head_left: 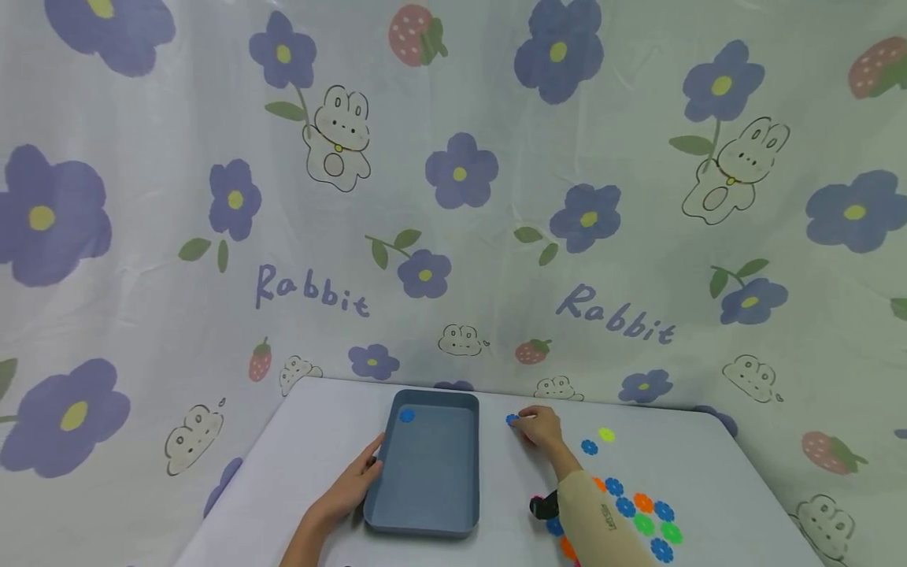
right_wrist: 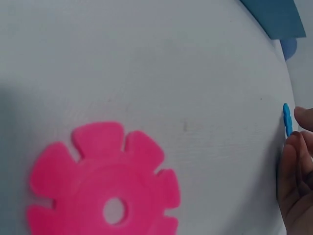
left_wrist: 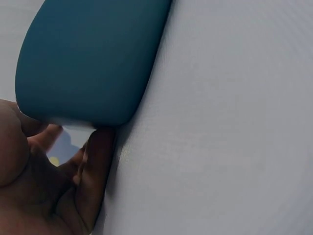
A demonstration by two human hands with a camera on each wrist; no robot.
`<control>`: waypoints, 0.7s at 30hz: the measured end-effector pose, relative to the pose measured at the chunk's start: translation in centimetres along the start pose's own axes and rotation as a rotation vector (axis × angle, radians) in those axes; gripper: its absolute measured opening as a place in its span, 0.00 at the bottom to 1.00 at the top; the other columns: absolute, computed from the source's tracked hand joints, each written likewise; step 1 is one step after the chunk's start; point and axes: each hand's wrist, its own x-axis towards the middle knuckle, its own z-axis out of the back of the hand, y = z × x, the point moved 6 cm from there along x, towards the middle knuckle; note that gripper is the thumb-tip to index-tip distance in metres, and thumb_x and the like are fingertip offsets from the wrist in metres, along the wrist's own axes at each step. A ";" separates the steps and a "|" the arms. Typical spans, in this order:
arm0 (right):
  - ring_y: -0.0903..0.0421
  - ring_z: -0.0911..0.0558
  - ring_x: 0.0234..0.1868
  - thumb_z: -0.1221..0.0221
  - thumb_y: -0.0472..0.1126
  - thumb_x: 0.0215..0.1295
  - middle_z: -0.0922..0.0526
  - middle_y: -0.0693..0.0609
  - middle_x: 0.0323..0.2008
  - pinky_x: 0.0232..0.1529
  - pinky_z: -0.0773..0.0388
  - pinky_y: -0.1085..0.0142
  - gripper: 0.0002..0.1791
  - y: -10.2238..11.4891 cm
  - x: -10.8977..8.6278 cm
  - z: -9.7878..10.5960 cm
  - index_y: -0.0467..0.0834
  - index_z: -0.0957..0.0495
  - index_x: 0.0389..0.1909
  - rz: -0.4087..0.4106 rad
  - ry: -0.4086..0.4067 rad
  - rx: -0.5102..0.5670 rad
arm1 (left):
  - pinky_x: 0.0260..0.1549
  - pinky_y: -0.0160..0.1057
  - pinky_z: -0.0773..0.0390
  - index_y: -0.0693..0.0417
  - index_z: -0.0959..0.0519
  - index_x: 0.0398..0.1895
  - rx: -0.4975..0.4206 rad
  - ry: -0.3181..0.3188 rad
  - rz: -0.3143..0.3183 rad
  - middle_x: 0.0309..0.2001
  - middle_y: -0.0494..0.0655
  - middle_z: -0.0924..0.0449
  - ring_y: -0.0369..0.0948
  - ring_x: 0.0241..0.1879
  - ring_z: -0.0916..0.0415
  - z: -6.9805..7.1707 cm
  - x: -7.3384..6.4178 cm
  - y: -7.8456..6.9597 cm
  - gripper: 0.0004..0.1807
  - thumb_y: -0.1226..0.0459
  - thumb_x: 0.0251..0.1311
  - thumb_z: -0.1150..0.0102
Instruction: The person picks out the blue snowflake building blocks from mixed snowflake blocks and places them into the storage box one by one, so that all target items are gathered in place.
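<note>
A grey-blue rectangular tray (head_left: 425, 528) lies on the white table, with one blue flower-shaped plastic disc (head_left: 407, 416) near its far left corner. My left hand (head_left: 347, 488) holds the tray's left side; in the left wrist view, its thumb and fingers meet the tray wall (left_wrist: 88, 68). To the right of the tray, my right hand (head_left: 542, 429) pinches another blue flower-shaped disc (head_left: 512, 420). The right wrist view shows this disc (right_wrist: 287, 120) nearly edge-on at the fingertips, just over the table.
Blue, orange and green notched discs (head_left: 643, 524) lie around the right forearm, some partly hidden by the sleeve. A yellow disc (head_left: 606, 434) and a blue one (head_left: 590, 447) lie farther back. A pink disc (right_wrist: 105, 181) looms large in the right wrist view. A patterned curtain (head_left: 453, 236) hangs behind the table.
</note>
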 end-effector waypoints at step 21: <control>0.44 0.20 0.43 0.28 0.42 0.53 0.16 0.43 0.42 0.44 0.24 0.50 0.17 -0.3 -0.4 -0.6 0.39 0.16 0.43 0.013 -0.080 -0.136 | 0.64 0.66 0.57 0.45 0.49 0.78 -0.004 -0.010 0.022 0.73 0.70 0.56 0.66 0.71 0.61 0.0 0.0 0.2 0.29 0.58 0.76 0.59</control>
